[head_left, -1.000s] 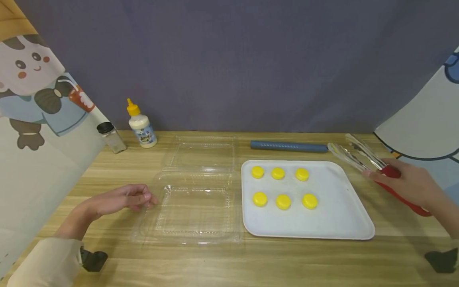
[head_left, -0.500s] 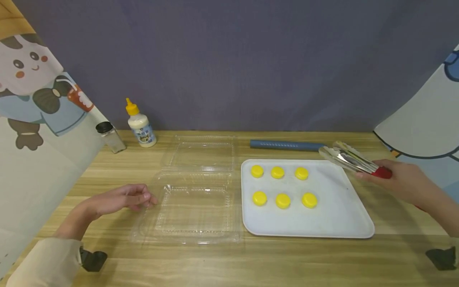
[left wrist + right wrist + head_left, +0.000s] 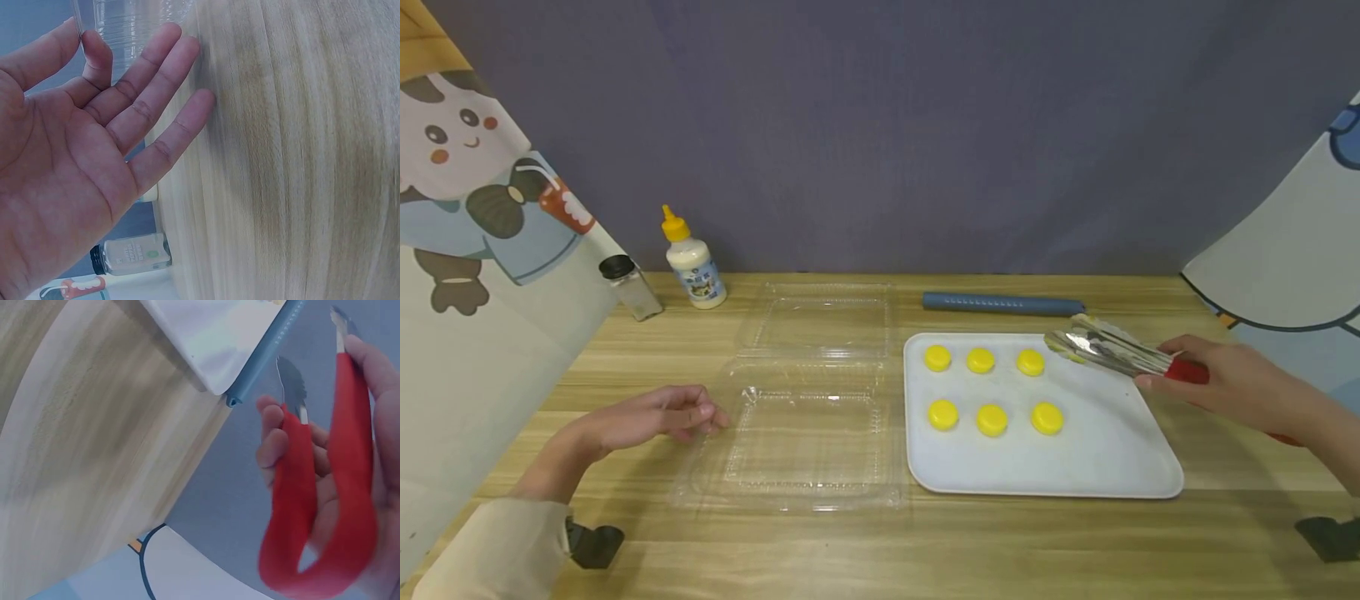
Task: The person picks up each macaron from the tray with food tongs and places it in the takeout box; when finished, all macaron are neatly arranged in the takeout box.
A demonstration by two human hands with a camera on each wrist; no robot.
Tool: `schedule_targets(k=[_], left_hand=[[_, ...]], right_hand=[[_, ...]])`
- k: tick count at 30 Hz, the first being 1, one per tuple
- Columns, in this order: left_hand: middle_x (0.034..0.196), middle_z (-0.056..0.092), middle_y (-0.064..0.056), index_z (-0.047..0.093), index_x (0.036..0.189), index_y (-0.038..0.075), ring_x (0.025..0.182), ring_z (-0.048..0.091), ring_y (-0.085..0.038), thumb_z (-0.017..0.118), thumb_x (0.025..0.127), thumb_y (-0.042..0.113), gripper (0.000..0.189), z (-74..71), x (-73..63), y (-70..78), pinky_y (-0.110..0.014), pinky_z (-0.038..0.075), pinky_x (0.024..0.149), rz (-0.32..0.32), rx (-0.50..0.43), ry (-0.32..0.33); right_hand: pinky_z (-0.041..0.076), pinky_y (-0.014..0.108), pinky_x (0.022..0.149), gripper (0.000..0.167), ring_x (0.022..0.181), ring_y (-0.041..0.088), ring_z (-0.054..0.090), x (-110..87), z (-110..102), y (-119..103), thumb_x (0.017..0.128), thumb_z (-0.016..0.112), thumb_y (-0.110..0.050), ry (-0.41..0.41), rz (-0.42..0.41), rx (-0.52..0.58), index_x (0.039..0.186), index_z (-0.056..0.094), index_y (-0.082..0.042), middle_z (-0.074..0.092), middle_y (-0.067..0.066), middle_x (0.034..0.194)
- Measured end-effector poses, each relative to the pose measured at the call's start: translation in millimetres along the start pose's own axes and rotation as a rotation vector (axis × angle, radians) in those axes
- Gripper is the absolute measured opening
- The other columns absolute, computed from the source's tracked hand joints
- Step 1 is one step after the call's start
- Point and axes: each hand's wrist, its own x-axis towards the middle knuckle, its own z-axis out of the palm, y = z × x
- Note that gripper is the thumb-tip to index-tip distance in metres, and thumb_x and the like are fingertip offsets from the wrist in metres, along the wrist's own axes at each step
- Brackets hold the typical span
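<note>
In the head view, my left hand (image 3: 651,421) is at the left rim of a clear plastic clamshell container (image 3: 805,442), which lies unfolded on the table. The left wrist view shows thumb and index finger pinching its thin edge, the other fingers extended. My right hand (image 3: 1240,379) grips metal tongs (image 3: 1112,350) by their red handles. Fingers wrap one arm of the tongs and the thumb lies along the other, the tips slightly apart. The tips are over the back of a white tray (image 3: 1105,458), right of several round yellow pieces (image 3: 992,420) set in two rows.
A slate-blue bar (image 3: 1000,303) lies behind the tray. At the back left stand a yellow-capped squeeze bottle (image 3: 698,271) and a small black-lidded jar (image 3: 634,292). A dark curtain (image 3: 880,133) closes off the table's back.
My right hand has carried the tongs leftward, from beyond the tray's right side to above its back part, and the tips have drawn closer together. My left hand stays put.
</note>
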Motion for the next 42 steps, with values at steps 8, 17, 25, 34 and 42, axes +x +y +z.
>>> schedule_targets(k=[8,17,25,34,42], left_hand=[[0.13,0.061,-0.019,0.057,0.123,-0.004,0.121,0.057,-0.033,0.042,0.11,0.021,0.033,-0.4,0.9,-1.2,-0.033,0.054,0.091,0.004,-0.011,-0.005],[0.13,0.061,-0.019,0.056,0.124,-0.005,0.121,0.058,-0.034,0.042,0.11,0.021,0.033,-0.5,0.0,-2.3,-0.031,0.053,0.091,0.006,-0.02,-0.01],[0.131,0.061,-0.019,0.057,0.123,-0.005,0.123,0.057,-0.035,0.043,0.11,0.021,0.032,0.1,0.4,-2.1,-0.029,0.053,0.092,0.004,-0.033,-0.017],[0.132,0.061,-0.02,0.056,0.125,-0.005,0.124,0.056,-0.036,0.043,0.11,0.021,0.033,0.1,-0.5,-2.4,-0.029,0.053,0.092,0.0,-0.031,-0.012],[0.13,0.061,-0.018,0.056,0.125,-0.005,0.122,0.058,-0.03,0.044,0.109,0.021,0.033,-0.6,-0.5,-2.2,-0.028,0.053,0.092,0.002,-0.035,-0.013]], right_hand=[[0.046,0.031,0.055,0.069,0.074,0.019,0.061,-4.0,-1,-5,0.094,0.073,-0.043,0.037,-0.035,0.009,0.138,0.053,0.006,0.07,0.01,0.095],[0.039,0.027,0.051,0.067,0.06,0.012,0.048,-10.2,0,-15,0.09,0.075,-0.047,0.049,-0.045,-0.058,0.134,0.06,0.001,0.059,-0.004,0.071],[0.034,0.026,0.052,0.066,0.06,0.009,0.043,-21.1,9,-13,0.085,0.08,-0.046,0.055,-0.06,-0.044,0.13,0.063,-0.001,0.056,-0.006,0.072],[0.039,0.024,0.053,0.051,0.068,0.005,0.057,-31.9,24,-12,0.078,0.086,-0.047,0.107,-0.096,-0.053,0.116,0.073,-0.015,0.061,-0.013,0.074],[0.028,0.025,0.047,0.06,0.054,0.005,0.035,-40.0,32,-18,0.082,0.08,-0.054,0.057,-0.025,-0.022,0.124,0.074,-0.011,0.045,-0.009,0.057]])
